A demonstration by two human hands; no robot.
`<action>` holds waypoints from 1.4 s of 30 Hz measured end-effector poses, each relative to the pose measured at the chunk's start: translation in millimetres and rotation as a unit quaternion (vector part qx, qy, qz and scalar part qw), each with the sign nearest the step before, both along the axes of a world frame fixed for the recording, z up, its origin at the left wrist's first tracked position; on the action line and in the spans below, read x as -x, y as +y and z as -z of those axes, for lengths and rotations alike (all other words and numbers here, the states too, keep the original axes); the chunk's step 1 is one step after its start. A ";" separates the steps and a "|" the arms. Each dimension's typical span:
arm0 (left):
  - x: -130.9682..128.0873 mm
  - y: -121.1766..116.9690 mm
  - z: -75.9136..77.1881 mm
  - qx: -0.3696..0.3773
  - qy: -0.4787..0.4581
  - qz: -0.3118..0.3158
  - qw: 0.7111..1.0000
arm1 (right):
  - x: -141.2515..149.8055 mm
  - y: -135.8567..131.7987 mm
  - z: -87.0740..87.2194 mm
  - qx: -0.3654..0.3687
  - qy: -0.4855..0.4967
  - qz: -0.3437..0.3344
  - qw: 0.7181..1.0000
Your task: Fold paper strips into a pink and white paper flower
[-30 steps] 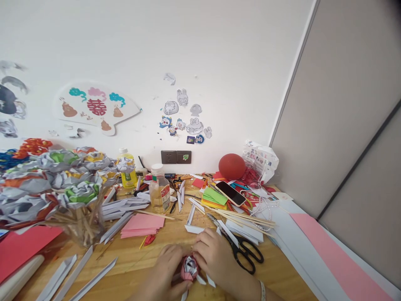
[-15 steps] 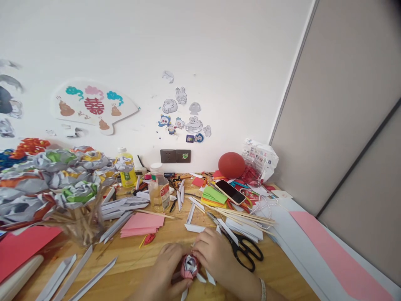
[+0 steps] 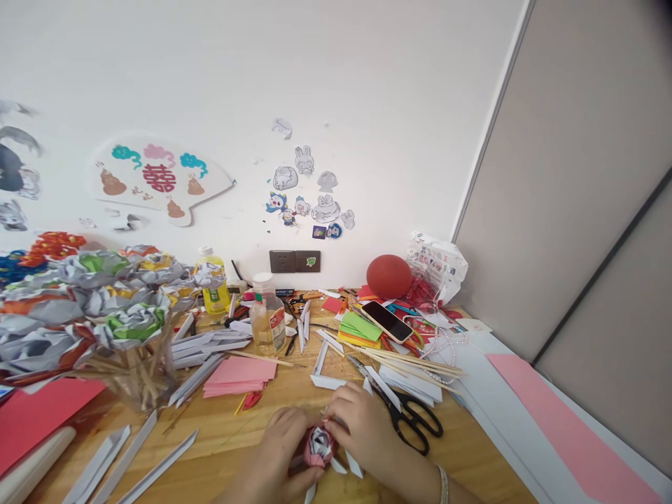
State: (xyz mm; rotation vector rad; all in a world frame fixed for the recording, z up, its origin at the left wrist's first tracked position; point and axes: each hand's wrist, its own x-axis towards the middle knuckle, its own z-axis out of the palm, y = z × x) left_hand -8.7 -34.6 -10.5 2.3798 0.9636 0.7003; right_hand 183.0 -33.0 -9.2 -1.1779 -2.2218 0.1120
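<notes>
Between my hands, close above the wooden table [image 3: 231, 427], is a small paper flower [image 3: 320, 446] with pink outer petals and a white, dark-lined centre. My left hand [image 3: 283, 442] is closed round its left side, thumb below and fingers at the top. On the upper right edge, the fingertips of my right hand [image 3: 357, 430] pinch the petals. White folded paper ends stick out under the flower. Black-handled scissors [image 3: 414, 420] lie just right of my right hand. A stack of pink paper squares [image 3: 239, 376] rests ahead of my left hand.
Paper flowers on sticks [image 3: 131, 329] crowd the left side. A clear jar [image 3: 268, 318] and a yellow bottle [image 3: 213, 283] stand near the wall. Wooden skewers [image 3: 414, 362], a phone [image 3: 387, 321], coloured paper [image 3: 360, 327] and a red balloon [image 3: 389, 276] are at the right. Folded white strips [image 3: 160, 465] lie front left.
Very little differs. Both hands keep their hold on the paper flower, with only a slight shift of the right fingers; the whole view has moved a few pixels.
</notes>
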 end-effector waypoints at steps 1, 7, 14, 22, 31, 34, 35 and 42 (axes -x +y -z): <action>-0.1 -0.2 -0.6 0.000 0.001 0.000 1.000 | 0.1 -0.6 -0.3 0.010 0.015 0.003 1.000; -1.0 -1.3 -4.5 -0.001 0.007 -0.001 1.000 | 1.2 -1.9 0.0 0.019 0.028 0.003 0.999; -0.6 -0.8 -2.7 -0.004 0.002 -0.002 1.000 | 1.6 -1.7 3.0 -0.016 -0.008 0.004 1.000; -0.6 0.0 -2.5 -0.013 0.004 -0.004 1.000 | 1.4 -1.0 4.0 -0.054 -0.026 -0.020 0.998; 0.1 -1.1 -2.6 -0.005 -0.007 -0.009 1.000 | 1.8 -1.7 3.2 -0.097 -0.081 -0.007 0.992; -0.2 -1.1 -2.7 -0.007 -0.007 -0.013 1.000 | 1.9 -0.6 5.0 -0.103 -0.091 -0.005 0.990; -0.3 -1.0 -2.8 -0.007 -0.005 -0.014 1.000 | 1.9 -0.1 5.6 -0.105 -0.094 -0.005 0.990; -0.1 -0.8 -3.4 -0.007 -0.005 -0.009 1.000 | 2.0 2.8 8.0 -0.119 -0.123 -0.003 0.985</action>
